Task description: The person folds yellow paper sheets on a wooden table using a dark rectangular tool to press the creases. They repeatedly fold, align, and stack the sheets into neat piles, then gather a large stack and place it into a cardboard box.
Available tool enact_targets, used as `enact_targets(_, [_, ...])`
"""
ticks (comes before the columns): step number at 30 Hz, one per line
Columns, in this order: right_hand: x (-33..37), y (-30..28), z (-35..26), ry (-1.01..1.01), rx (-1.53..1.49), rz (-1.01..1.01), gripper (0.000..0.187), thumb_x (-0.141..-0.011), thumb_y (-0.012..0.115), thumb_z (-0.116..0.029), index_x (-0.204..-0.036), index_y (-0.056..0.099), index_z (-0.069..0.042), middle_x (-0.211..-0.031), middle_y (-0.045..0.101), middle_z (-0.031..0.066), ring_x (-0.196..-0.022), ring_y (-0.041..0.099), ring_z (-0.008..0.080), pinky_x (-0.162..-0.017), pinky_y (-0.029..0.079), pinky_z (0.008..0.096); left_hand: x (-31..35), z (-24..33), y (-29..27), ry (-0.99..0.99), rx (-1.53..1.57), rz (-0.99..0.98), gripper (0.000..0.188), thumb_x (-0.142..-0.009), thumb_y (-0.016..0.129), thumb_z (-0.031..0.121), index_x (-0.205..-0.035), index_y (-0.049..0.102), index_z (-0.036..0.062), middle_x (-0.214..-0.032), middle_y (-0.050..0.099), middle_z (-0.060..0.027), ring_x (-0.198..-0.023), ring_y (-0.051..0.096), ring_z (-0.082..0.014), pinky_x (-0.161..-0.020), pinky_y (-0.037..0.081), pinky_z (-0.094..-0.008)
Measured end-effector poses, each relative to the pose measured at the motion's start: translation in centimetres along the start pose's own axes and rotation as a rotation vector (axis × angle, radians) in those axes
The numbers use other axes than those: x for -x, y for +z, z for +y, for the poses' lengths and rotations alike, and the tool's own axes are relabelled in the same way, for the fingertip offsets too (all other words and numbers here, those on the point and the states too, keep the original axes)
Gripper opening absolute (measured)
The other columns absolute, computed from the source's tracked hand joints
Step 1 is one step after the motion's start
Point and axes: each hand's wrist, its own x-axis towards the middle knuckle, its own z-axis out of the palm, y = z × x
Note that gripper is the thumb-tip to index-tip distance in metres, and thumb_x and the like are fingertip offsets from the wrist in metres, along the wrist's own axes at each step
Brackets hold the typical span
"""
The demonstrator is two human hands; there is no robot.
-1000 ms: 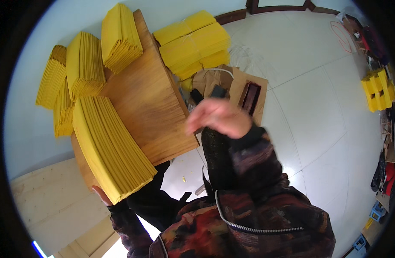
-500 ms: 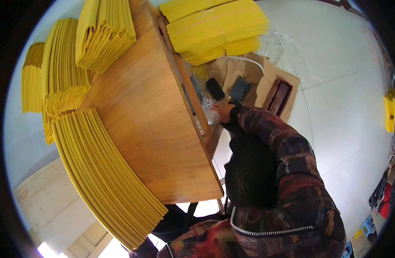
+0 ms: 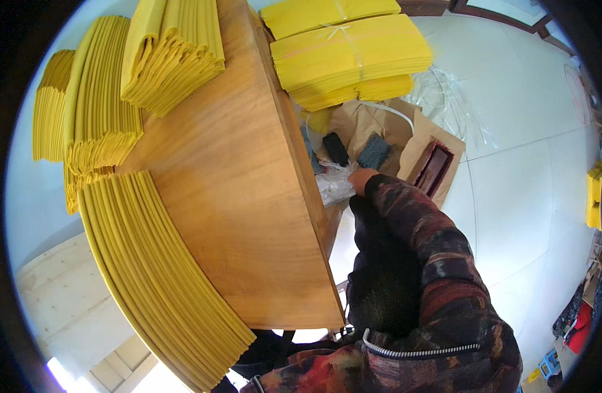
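Note:
My right hand [image 3: 362,181] reaches past the right edge of the wooden table [image 3: 235,216], in a dark plaid sleeve. Its fingers are closed on a crumpled piece of clear plastic [image 3: 335,184], though the fingertips are partly hidden. Just beyond it lie a black block [image 3: 335,149] and a dark grey, rough-looking block [image 3: 373,152], both on brown paper [image 3: 353,121]. To the right of these is a dark red rectangular tray [image 3: 433,170]. My left hand is out of sight; only patterned clothing shows at the lower edge.
Folded yellow sheets stand in a long row [image 3: 163,262] along the table's left side, with more stacks [image 3: 97,92] behind. Tied yellow bundles [image 3: 353,52] sit beyond the brown paper. Loose clear strips [image 3: 448,98] lie on the pale tiled floor [image 3: 517,190].
My right hand has drawn back slightly to the right, and more of the clear plastic shows beside it. The view has shifted a little.

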Motion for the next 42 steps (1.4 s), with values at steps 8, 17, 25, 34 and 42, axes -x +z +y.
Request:
enact_targets(8, [18.5, -9.6, 2.4, 0.012, -1.16, 0.619, 0.016, -0.086, 0.05, -0.015, -0.087, 0.056, 0.0, -0.072, 0.053, 0.003, -0.065, 0.049, 0.0098, -0.059, 0.043, 0.0253, -1.1, -2.0, 0.6, 0.052, 0.084, -0.111, 0.071, -0.087, 0.032, 0.059, -0.133, 0.033, 0.0042, -0.131, 0.042, -0.0133, -0.114, 0.046, -0.028, -0.097, 0.038, -0.0398])
enact_targets(17, [28.7, -19.1, -3.9, -0.117, -1.176, 1.119, 0.016, -0.09, 0.048, -0.013, -0.1, 0.054, -0.002, -0.087, 0.06, 0.0008, -0.068, 0.049, 0.0056, -0.061, 0.043, 0.0213, -2.6, -2.4, 1.5, 0.11, 0.17, -0.208, 0.07, -0.088, 0.032, 0.058, -0.133, 0.033, 0.004, -0.13, 0.043, -0.0134, -0.113, 0.046, -0.0278, -0.096, 0.038, -0.0393])
enact_targets(25, [35.1, -19.0, -10.5, -0.229, -0.904, 1.179, 0.022, -0.089, 0.045, -0.008, -0.108, 0.053, 0.0, -0.093, 0.06, 0.0034, -0.078, 0.051, 0.0061, -0.067, 0.042, 0.0216, -3.6, -0.3, 2.2, 0.121, 0.214, -0.263, 0.07, -0.088, 0.032, 0.058, -0.132, 0.033, 0.0038, -0.13, 0.043, -0.0134, -0.113, 0.047, -0.0277, -0.096, 0.038, -0.0389])
enact_targets(34, [43.6, -15.7, -17.3, -0.275, -1.053, 1.17, 0.021, -0.088, 0.05, -0.015, -0.103, 0.056, 0.0, -0.087, 0.058, -0.0001, -0.076, 0.05, 0.0064, -0.068, 0.041, 0.0228, 3.3, 4.5, 2.5, 0.421, 0.017, 0.134, 0.062, -0.093, 0.025, 0.05, -0.129, 0.037, 0.0012, -0.129, 0.043, -0.0136, -0.116, 0.044, -0.026, -0.096, 0.034, -0.0411])
enact_targets(42, [48.0, -13.7, -24.6, -0.367, -0.957, 0.733, 0.02, -0.083, 0.051, -0.02, -0.083, 0.059, -0.002, -0.076, 0.058, 0.0016, -0.066, 0.052, 0.0084, -0.06, 0.043, 0.0234, 12.2, 0.7, 16.7, 0.413, -0.559, -0.85, 0.083, -0.074, 0.067, 0.04, -0.134, 0.028, -0.0002, -0.138, 0.028, -0.0205, -0.128, 0.027, -0.0349, -0.104, 0.023, -0.0422])
